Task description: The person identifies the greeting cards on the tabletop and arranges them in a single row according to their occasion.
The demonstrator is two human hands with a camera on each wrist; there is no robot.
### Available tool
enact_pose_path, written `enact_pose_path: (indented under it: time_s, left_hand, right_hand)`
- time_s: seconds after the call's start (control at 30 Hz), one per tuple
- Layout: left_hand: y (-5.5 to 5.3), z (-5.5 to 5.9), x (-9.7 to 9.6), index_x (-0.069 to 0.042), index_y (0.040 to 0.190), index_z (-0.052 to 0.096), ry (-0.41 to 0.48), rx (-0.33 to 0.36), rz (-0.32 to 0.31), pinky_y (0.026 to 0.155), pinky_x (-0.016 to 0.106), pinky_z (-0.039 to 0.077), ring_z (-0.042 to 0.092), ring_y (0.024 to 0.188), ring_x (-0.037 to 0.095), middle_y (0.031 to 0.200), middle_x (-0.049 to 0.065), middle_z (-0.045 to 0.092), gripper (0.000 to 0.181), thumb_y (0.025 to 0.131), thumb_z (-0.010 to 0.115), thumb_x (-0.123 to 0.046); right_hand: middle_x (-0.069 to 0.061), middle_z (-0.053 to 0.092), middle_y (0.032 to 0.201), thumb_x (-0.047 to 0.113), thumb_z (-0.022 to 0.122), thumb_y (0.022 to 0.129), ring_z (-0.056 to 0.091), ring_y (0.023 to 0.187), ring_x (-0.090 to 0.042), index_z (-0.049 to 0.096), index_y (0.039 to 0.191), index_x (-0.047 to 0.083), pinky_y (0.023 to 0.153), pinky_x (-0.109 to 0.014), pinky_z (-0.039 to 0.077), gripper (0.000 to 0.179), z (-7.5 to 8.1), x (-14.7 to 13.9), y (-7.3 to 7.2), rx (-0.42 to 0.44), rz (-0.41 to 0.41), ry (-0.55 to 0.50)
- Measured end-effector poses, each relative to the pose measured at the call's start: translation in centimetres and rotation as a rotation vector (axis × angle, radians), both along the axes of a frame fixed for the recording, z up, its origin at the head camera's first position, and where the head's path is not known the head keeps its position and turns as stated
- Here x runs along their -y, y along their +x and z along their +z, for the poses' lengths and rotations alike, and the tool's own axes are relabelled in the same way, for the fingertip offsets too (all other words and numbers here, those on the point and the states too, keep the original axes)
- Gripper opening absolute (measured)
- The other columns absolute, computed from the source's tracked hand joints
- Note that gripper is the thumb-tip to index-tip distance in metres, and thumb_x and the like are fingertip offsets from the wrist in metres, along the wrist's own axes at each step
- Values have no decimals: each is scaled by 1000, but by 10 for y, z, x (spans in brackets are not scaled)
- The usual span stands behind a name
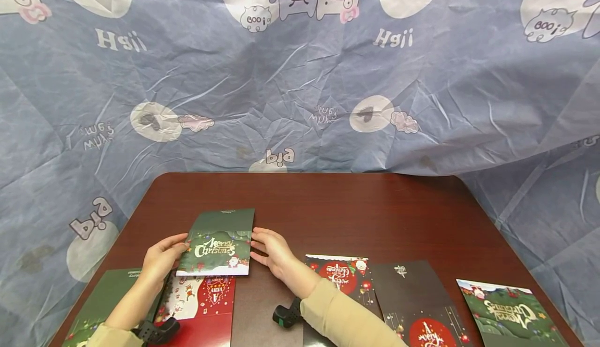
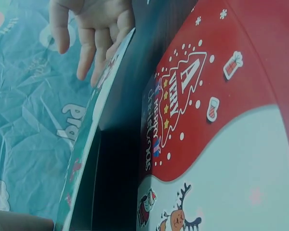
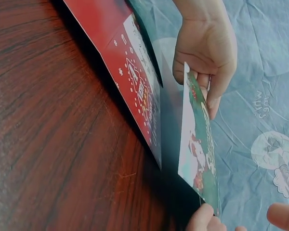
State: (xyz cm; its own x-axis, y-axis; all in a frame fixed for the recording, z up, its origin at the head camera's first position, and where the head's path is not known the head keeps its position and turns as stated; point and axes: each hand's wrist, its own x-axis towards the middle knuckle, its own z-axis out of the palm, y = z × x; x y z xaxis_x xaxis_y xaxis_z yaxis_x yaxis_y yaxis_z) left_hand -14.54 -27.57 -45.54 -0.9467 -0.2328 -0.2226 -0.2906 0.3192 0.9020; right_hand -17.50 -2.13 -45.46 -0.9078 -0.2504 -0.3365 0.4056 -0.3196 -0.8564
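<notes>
A green Christmas card with a crease across it is held above the table, its lettering facing up. My left hand pinches its left edge, fingers behind, as the right wrist view also shows. At the opposite edge, my right hand touches the card with extended fingers; in the left wrist view its palm shows and its fingers are spread. Under and in front of the held card lies a red and white Christmas card, with a reindeer and tree-shaped lettering.
Another green card lies at the left. A red and black card, partly behind my right forearm, a dark card and a green card lie to the right. The brown table meets a blue patterned cloth.
</notes>
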Motion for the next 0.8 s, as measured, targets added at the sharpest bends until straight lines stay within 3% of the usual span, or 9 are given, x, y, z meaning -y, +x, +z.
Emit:
enact_pose_path:
  time_s: [0.2, 0.43, 0.8]
  left_hand:
    - [-3, -2, 1, 6, 132, 48, 8, -21, 28, 64, 24, 47, 54, 72, 3, 95, -2, 69, 45, 92, 57, -13]
    - [-6, -6, 4, 8, 127, 51, 51, -23, 103, 61, 22, 48, 55, 70, 1, 85, -11, 66, 45, 90, 61, -14]
    - [-10, -7, 10, 9, 124, 54, 78, -38, 166, 61, 21, 49, 56, 69, 1, 76, -17, 62, 44, 88, 63, -13]
  right_hand:
    - [-22, 49, 125, 7, 52, 92, 50, 113, -33, 45, 131, -9, 95, -42, 44, 43, -2, 4, 0, -7, 3, -15]
    - [-21, 53, 123, 9, 52, 92, 52, 113, -33, 43, 131, -10, 96, -44, 44, 45, -3, 8, 5, -22, 46, 53]
    - [-17, 55, 125, 13, 56, 91, 54, 113, -34, 46, 131, -9, 93, -43, 46, 47, -2, 9, 12, -31, 163, 163]
